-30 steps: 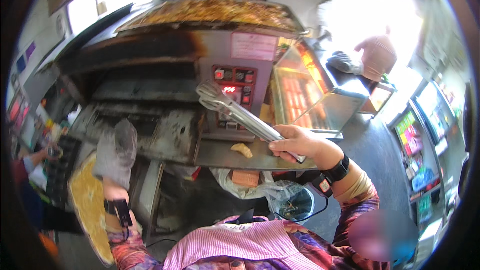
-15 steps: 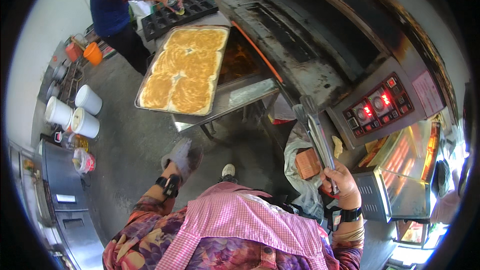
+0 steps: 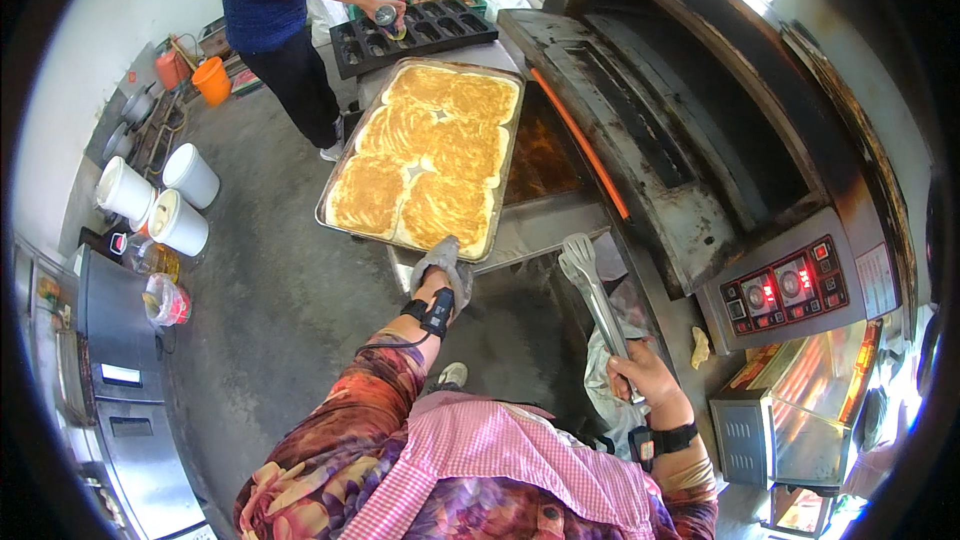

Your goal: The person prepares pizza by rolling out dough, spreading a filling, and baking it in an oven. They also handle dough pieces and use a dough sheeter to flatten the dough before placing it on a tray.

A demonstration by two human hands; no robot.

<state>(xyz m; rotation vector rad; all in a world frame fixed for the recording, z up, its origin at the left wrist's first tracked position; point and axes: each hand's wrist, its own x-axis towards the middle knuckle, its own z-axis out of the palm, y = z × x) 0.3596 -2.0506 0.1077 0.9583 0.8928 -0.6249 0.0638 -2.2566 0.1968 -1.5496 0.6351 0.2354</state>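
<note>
My left hand (image 3: 441, 266), in a grey glove, grips the near edge of a large metal baking tray (image 3: 340, 178) filled with several golden flat breads (image 3: 432, 162). The tray rests partly on the open door of a big deck oven (image 3: 700, 150). My right hand (image 3: 645, 372) is shut on a pair of metal tongs (image 3: 592, 285), held up with the tips near the oven door's corner, apart from the tray.
Another person (image 3: 280, 20) stands at the far end, working over a black multi-cup mould tray (image 3: 410, 30). White buckets (image 3: 160, 200) and an orange one (image 3: 212, 80) sit on the floor at left. A steel cabinet (image 3: 120, 380) stands lower left; the oven control panel (image 3: 790, 285) is right.
The view has swung from the oven front down and left. The tray of breads now sits further out of the oven, with my gloved left hand on its edge. The tongs stay in my right hand.
</note>
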